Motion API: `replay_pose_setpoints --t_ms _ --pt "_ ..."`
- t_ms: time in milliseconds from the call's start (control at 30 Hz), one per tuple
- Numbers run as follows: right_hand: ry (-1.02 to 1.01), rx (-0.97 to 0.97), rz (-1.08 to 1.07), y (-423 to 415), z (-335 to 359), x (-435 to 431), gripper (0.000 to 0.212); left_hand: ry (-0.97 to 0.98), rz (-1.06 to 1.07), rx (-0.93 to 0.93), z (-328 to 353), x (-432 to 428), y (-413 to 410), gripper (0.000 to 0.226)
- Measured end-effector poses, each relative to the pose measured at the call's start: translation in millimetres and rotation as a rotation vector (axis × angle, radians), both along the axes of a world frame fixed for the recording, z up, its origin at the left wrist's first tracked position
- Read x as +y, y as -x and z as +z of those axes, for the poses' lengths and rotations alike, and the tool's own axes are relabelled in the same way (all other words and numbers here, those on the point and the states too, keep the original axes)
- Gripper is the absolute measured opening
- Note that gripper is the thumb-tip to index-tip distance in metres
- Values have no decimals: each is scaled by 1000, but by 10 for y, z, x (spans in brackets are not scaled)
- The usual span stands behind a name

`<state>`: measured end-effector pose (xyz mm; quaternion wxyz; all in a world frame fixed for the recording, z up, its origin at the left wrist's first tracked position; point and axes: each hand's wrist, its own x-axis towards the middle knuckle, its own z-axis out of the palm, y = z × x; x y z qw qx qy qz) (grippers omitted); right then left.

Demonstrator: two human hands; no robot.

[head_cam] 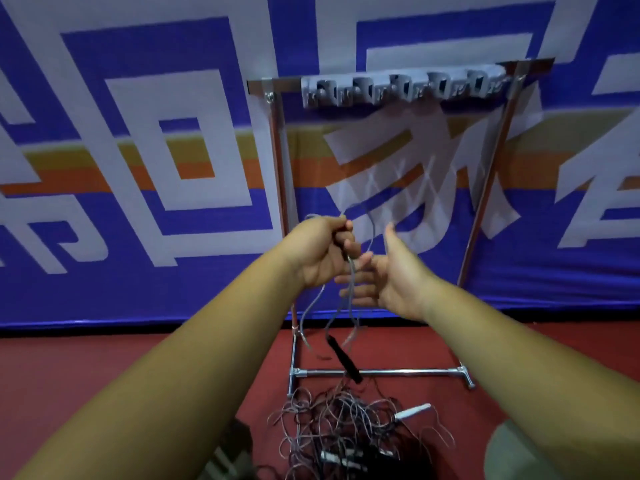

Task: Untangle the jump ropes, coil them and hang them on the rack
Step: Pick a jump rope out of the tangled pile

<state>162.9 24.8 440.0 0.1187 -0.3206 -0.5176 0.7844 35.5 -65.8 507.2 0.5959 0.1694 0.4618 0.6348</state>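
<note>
My left hand (322, 251) grips a thin grey jump rope (351, 292) in a fist, held up in front of the rack. Loops of that rope hang below the fist, and one black handle (344, 358) dangles at a slant near the floor. My right hand (391, 271) is beside the left, palm turned inward, fingers spread and relaxed, fingertips touching the hanging strands. A tangled pile of ropes (346, 431) lies on the red floor below, with a white handle (414, 410) sticking out at its right. The metal rack (485, 188) stands against the wall, its grey hook bar (401, 86) bare.
A blue, white and orange banner (138, 168) covers the wall behind the rack. The rack's base bar (381, 373) lies on the red floor just beyond the pile. A dark object (228, 455) sits at the lower left and a grey-green shape (509, 455) at the lower right.
</note>
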Motion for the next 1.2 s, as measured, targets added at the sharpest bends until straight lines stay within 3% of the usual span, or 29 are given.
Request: replay_pose_setpoints --t_ms 133,200,267,333,400,533,667,833,900,1033,1133,1200 --pt "-52 -25 92 -13 -528 -228 105 -22 175 -113 -384 161 138 18" --pt "-116 -24 40 -14 -715 -276 81 -19 240 -111 -590 204 223 17" --pt "-227 -22 -27 16 -851 -277 43 -24 266 -98 -791 229 306 17" --pt "-266 -11 -77 71 -914 -242 26 -11 232 -60 -968 230 363 16" --pt "-194 16 -127 115 -928 -177 24 81 134 70 -1181 194 419 19" --pt "11 117 -216 153 -929 28 20 168 -213 167 -1649 26 336 53" --pt "209 232 -316 214 -851 205 21 188 -503 613 -1893 97 92 46" --pt "342 310 -437 280 -821 404 23 128 -593 758 -2073 200 67 26" --pt "262 240 -432 304 -872 483 20 147 -575 740 -2051 225 98 29" --pt "-88 -50 -144 293 -1034 567 23 176 -500 669 -1909 265 180 32" --pt "-141 -121 -68 301 -1155 543 36 183 -525 677 -1872 270 212 33" --pt "-164 -108 -55 291 -1198 525 33 203 -533 675 -1871 268 196 35"
